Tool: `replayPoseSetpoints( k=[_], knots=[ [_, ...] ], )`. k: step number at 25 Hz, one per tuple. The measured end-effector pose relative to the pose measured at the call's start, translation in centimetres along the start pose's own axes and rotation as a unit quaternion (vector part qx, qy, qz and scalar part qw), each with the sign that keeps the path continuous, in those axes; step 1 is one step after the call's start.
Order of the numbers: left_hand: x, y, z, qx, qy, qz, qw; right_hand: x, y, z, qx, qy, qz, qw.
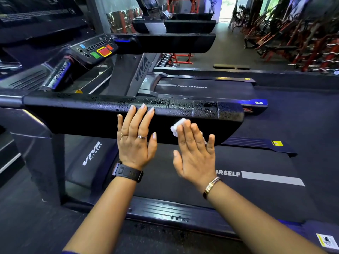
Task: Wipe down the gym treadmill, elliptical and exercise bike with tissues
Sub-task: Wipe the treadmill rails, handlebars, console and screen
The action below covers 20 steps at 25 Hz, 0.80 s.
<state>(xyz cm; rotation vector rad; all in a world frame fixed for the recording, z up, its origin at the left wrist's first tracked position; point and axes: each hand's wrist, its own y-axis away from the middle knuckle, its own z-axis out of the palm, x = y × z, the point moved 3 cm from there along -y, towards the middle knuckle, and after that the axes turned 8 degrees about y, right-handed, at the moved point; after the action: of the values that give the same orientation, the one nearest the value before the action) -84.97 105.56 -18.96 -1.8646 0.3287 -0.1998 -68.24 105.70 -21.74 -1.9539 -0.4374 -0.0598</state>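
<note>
Two hands (136,142) (195,154) on rightward-pointing treadmill handrail (82,110)

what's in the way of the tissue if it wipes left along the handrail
The left hand does: it lies flat on the handrail just left of the tissue, which the right hand presses to the rail's side, and its fingers reach the wet top. Rightward, nothing visible blocks it.

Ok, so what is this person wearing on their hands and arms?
The left hand has two slim rings, a silver-toned band and a thin gold-toned ring, plus a black watch on a black strap. The right hand shows no rings; its wrist carries a narrow gold-and-silver bracelet. The nails are long and pale. Both forearms are bare.
</note>
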Motion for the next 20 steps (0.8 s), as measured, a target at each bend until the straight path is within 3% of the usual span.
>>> replayPoseSetpoints(
  k=[3,6,11,16,20],
  knots=[
    [0.1,-0.3,-0.2,0.006,0.007,-0.004,1.000,-1.9,-1.2,0.0,-0.004,-0.029,-0.027,0.999],
    [-0.1,-0.1,-0.4,0.002,0.006,0.007,1.000,-2.0,1.2,1.0,-0.013,0.023,-0.087,0.996],
    [-0.3,-0.3,-0.4,-0.009,0.025,0.015,1.000,-1.7,-0.9,0.0,-0.006,0.017,0.021,1.000],
    [-0.5,-0.6,-1.1,-0.039,0.072,0.018,0.996,-4.6,-0.1,1.3,-0.010,0.048,-0.041,0.998],
    [-2.3,-0.3,-2.1,-0.024,0.121,0.005,0.992,-3.8,-0.6,0.8,0.005,0.087,0.015,0.996]
  ],
)
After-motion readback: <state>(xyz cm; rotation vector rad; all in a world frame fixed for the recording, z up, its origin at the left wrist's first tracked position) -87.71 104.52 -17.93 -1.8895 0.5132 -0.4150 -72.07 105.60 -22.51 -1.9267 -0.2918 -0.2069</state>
